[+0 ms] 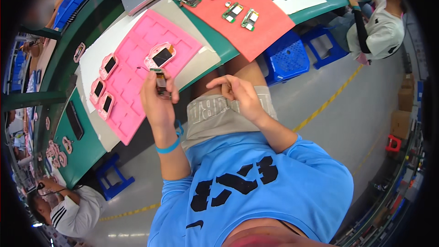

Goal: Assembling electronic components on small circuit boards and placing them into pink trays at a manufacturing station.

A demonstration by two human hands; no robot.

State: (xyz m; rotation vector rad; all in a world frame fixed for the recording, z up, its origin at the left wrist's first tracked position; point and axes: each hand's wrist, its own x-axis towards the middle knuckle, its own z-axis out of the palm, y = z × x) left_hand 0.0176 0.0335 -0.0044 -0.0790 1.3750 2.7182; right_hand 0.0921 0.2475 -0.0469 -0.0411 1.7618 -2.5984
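My left hand (156, 103) is closed around a small green circuit board (160, 80) with a silvery part on it, held upright above the near edge of the pink tray (185, 36). A thin wire end sticks out beside the board. Just beyond it lies a pink handheld-console shell (161, 56) with a dark screen and an orange-brown flex strip. Three more shells, one of them this pink shell (109, 66), rest along the tray's left side. My right hand (238, 95) hovers over my lap, holding nothing, index finger stretched out and the others partly bent.
Two circuit boards, including this green board (250, 19), lie on a red mat (272, 25), with several more behind. Blue stools (287, 57) stand right of the bench. A dark phone-like slab (74, 120) lies at left. Co-workers sit at right (377, 29) and lower left (77, 210).
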